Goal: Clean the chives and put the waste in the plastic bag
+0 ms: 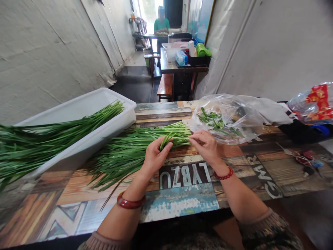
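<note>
A pile of garlic chives (pixel 125 146) lies on the patterned tabletop, pale stem ends to the right and dark leaves to the left. My left hand (pixel 156 154) is closed around a few chives (pixel 165 139), their cut ends poking up between thumb and fingers. At the pile's stem ends, my right hand (pixel 206 144) is pinched, thumb against fingertips; what is between them is too small to make out. Just beyond it, a clear plastic bag (pixel 249 121) lies spread, holding green scraps (pixel 214 119).
A white tub (pixel 104 95) with long chives (pixel 78 126) stands at left. Keys (pixel 305 159) and a red-printed plastic package (pixel 319 102) are at right. Beyond the table are a bench (pixel 165 85), another loaded table (pixel 182 69) and a person in green (pixel 161 26).
</note>
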Motion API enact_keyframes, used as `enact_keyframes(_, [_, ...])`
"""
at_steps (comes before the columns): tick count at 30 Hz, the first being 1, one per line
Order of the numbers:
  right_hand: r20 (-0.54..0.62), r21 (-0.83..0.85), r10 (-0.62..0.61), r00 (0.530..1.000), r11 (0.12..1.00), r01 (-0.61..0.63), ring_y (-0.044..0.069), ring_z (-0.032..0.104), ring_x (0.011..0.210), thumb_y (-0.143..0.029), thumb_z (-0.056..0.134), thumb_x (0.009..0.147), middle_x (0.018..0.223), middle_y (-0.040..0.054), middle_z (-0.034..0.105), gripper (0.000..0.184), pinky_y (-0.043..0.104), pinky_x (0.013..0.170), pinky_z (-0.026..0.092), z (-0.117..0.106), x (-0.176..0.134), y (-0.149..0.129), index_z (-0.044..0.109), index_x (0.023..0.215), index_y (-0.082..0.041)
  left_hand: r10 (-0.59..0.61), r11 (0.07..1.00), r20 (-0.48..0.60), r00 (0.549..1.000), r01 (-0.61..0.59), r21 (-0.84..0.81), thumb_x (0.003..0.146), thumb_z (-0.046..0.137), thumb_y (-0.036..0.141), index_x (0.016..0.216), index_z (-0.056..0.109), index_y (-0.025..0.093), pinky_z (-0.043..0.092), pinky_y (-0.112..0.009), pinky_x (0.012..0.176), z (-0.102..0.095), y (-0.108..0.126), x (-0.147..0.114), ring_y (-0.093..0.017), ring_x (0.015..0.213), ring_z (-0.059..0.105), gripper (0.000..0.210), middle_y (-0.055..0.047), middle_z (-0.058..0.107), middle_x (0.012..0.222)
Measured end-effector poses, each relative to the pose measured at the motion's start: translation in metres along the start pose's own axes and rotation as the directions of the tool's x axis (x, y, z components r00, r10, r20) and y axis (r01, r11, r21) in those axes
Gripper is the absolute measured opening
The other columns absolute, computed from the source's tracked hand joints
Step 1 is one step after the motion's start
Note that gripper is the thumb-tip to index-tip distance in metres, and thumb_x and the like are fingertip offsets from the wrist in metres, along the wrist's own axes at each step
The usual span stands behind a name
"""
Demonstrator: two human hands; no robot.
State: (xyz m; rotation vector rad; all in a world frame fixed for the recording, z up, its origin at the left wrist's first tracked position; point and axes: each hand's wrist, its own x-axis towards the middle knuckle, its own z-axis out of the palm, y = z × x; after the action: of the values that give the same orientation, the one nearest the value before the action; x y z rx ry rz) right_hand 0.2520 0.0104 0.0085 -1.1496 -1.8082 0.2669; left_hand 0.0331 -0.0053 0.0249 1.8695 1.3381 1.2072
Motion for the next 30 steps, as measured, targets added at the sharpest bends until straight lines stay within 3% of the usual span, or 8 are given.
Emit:
enact_keyframes(4, [-0.013, 0.133, 0.014, 1.0, 0.991, -0.012, 0.019, 0.063, 0.083, -0.026, 0.06, 0.088, 0.083, 0.0041, 0.069, 0.013, 0.035, 0.078, 0.049, -0.002, 0.0, -0.01, 0.07, 0.08, -0.023, 0.006, 1.0, -0.045, 0.999, -0.008, -0.025, 0.087, 0.058, 0.029, 0.104, 0.071, 0.018, 0.051, -0.035, 0.089, 0.003, -0.004, -0.002, -0.021, 0.096, 0.068, 0.024, -0.007, 0.075, 0.105])
enact_keyframes(9, [0.019, 0.237, 0.021, 1.0, 0.971, -0.025, 0.019, 0.064, 0.087, -0.025, 0.06, 0.088, 0.087, 0.0042, 0.068, 0.01, 0.034, 0.08, 0.051, -0.005, -0.002, -0.013, 0.07, 0.085, -0.023, 0.023, 0.999, -0.041, 0.999, -0.024, -0.03, 0.086, 0.06, 0.027, 0.101, 0.073, 0.019, 0.052, -0.034, 0.088, 0.003, -0.004, -0.002, -0.02, 0.094, 0.069, 0.021, -0.006, 0.076, 0.102])
enact_keyframes(17, [0.016, 0.13, -0.081, 0.997, 0.988, 0.078, 0.02, 0.063, 0.091, -0.024, 0.06, 0.089, 0.087, 0.0036, 0.07, 0.011, 0.038, 0.085, 0.05, -0.007, -0.001, -0.021, 0.072, 0.088, -0.026, 0.089, 0.995, -0.003, 0.996, -0.089, 0.035, 0.088, 0.059, 0.026, 0.109, 0.07, 0.021, 0.052, -0.033, 0.09, 0.006, -0.002, -0.005, -0.019, 0.098, 0.068, 0.024, -0.006, 0.074, 0.108])
enact_keyframes(25, [0.05, 0.254, -0.111, 0.993, 0.963, 0.095, 0.019, 0.064, 0.095, -0.019, 0.057, 0.09, 0.091, 0.0028, 0.072, 0.012, 0.036, 0.087, 0.052, 0.001, -0.005, -0.028, 0.068, 0.093, -0.025, 0.199, 0.958, 0.05, 0.979, -0.205, 0.198, 0.089, 0.058, 0.026, 0.087, 0.068, 0.019, 0.047, -0.026, 0.07, 0.008, 0.0, -0.008, -0.016, 0.076, 0.062, 0.012, -0.005, 0.069, 0.079])
enact_keyframes(30, [0.055, 0.118, -0.08, 0.995, 0.99, 0.074, 0.019, 0.065, 0.091, -0.019, 0.06, 0.087, 0.091, 0.0026, 0.072, 0.018, 0.036, 0.086, 0.052, 0.004, -0.009, -0.029, 0.065, 0.104, -0.025, 0.197, 0.944, 0.08, 0.977, -0.211, 0.254, 0.09, 0.056, 0.026, 0.085, 0.065, 0.02, 0.043, -0.025, 0.066, 0.008, -0.005, -0.008, -0.015, 0.073, 0.059, 0.012, -0.004, 0.067, 0.078])
